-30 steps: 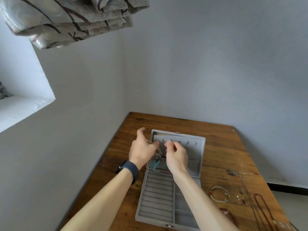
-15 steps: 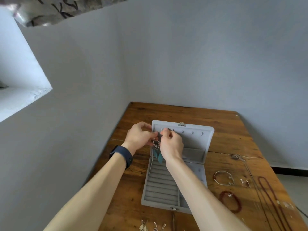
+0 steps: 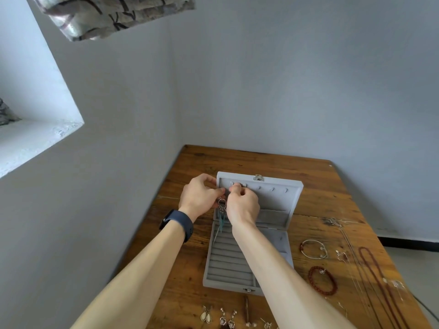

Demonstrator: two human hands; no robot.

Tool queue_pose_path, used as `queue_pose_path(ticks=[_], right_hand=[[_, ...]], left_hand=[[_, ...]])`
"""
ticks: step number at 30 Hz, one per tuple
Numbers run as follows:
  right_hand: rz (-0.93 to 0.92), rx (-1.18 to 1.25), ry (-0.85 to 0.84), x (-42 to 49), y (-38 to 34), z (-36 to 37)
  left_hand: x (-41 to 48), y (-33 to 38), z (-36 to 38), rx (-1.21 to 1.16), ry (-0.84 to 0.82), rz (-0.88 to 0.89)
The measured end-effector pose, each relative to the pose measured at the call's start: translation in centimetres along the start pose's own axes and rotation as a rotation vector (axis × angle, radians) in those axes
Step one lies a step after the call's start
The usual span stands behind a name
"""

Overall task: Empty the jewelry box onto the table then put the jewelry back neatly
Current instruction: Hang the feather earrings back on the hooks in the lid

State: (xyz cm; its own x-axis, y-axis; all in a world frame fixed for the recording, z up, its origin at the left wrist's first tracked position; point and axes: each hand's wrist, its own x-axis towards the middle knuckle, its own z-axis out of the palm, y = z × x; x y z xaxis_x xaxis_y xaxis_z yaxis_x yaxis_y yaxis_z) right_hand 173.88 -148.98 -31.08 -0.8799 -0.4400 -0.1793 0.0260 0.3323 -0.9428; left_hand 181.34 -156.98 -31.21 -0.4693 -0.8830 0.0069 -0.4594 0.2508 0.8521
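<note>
Head | left hand (image 3: 199, 198) grip, right hand (image 3: 242, 205) grip: both pinch dangling wire-and-feather earring (image 3: 222, 205) | grey velvet rectangular jewelry box (image 3: 273, 198)

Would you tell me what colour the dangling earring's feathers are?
Teal feathers on the earring, best seen in the head view.

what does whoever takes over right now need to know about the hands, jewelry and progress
Left hand and right hand both pinch a feather earring at the hooks in the open jewelry box lid.
Done: box emptied; its trays look bare.
Left: hang this earring, then return the bracelets, necklaces and other earrings from the table.
</note>
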Motion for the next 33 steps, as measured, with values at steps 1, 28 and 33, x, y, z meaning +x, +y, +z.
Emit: queue_pose_path(ticks=[1,28,33], right_hand=[[0.017,0.015,-0.006,0.0,0.0,0.0],[-0.279,0.028,-0.234,3.2,1.6,-2.7],[-0.261,0.067,-0.245,4.3,1.4,-2.8]], left_hand=[[0.0,0.0,0.0,-0.006,0.000,0.000],[-0.4,-0.5,1.1,0.079,0.052,0.131],[0.8,-0.4,1.6,0.023,0.028,0.110]])
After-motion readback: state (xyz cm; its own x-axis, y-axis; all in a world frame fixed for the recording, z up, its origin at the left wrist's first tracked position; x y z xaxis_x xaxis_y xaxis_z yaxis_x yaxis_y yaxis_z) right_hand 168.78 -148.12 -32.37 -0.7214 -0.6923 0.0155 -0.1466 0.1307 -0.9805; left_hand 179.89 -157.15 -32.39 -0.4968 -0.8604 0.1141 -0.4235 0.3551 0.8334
